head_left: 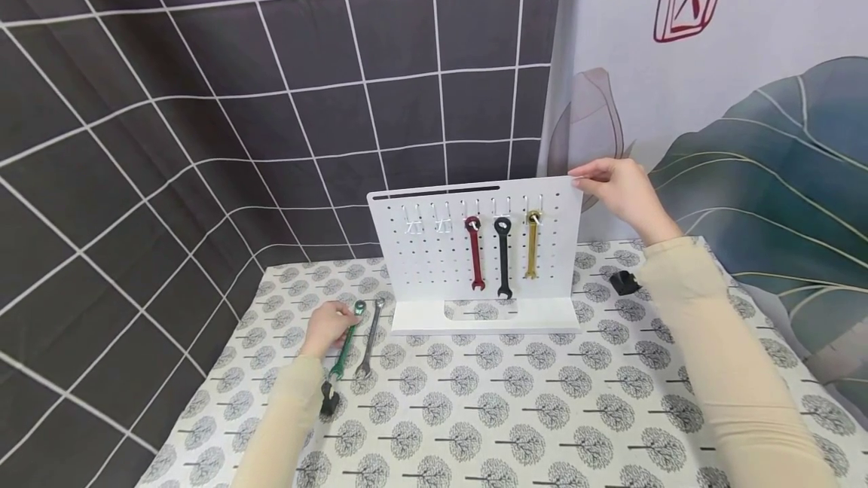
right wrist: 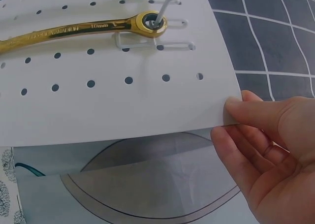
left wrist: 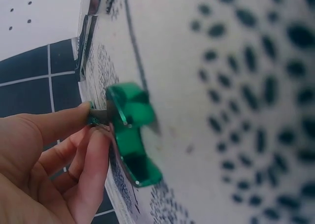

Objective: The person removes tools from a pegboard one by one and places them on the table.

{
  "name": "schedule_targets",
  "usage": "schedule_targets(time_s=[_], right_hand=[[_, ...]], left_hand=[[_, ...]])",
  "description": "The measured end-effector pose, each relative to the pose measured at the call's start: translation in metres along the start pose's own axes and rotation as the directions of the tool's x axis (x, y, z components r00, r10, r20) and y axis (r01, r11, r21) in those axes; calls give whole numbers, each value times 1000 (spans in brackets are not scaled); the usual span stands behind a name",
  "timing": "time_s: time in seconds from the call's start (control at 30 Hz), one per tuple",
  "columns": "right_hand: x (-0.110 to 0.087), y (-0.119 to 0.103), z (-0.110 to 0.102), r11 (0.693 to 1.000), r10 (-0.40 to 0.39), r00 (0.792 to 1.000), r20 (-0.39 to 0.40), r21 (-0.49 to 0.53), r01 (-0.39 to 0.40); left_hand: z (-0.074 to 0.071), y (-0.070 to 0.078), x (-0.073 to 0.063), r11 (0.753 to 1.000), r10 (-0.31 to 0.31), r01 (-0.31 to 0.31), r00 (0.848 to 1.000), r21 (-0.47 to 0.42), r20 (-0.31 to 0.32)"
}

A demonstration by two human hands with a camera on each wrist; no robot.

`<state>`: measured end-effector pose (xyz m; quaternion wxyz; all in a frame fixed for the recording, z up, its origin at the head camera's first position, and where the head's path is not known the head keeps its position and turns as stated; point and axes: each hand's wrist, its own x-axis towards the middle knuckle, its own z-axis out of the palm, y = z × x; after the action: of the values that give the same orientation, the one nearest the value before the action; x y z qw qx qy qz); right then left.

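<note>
At the left of the head view, my left hand (head_left: 328,328) pinches a green combination wrench (head_left: 344,353) near its ring end. The wrist view shows the wrench's green open end (left wrist: 132,135) pointing toward the camera. Beside it on the cloth lies a silver wrench (head_left: 371,339). My right hand (head_left: 627,193) holds the top right corner of a white pegboard (head_left: 420,266) between thumb and fingers. Hanging on the board's hooks are a red wrench (head_left: 475,254), a black wrench (head_left: 503,258) and a gold wrench (right wrist: 78,31) marked 10mm.
Two white hooks (head_left: 412,221) on the board's left side carry no wrench. The board's base (head_left: 414,318) stands on a tree-print tablecloth (head_left: 475,413). A dark grid-pattern curtain (head_left: 325,111) rises behind, with a leaf-print curtain (head_left: 766,149) at the right.
</note>
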<state>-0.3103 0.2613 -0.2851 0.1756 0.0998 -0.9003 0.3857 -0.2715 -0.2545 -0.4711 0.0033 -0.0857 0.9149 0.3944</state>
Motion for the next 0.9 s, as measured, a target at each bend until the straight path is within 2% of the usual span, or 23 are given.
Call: schedule_targets(time_s=[0.33,0.47,0.6,0.7,0.9], right_hand=[[0,0,0,1000,-10,1000,-4,9,10],[0,1,0,1000,-9,1000,-4,6,9],[1,1,0,1000,-3,1000,-4,8,3],[0,1,-1,1000,-2,1000,-9,9,2],[0,1,1,1000,-8,1000,-13,9,8]], left_hand=[[-2,1,-4,1000,6,-6,1000,8,6],[-3,4,-1,999,21,-21,1000,28,7],[-7,16,2,996,83,-83,997,27,-9],[-9,29,1,993,119,-120,993,-7,-15],[-5,52,-3,980,189,-189,982,-64,-1]])
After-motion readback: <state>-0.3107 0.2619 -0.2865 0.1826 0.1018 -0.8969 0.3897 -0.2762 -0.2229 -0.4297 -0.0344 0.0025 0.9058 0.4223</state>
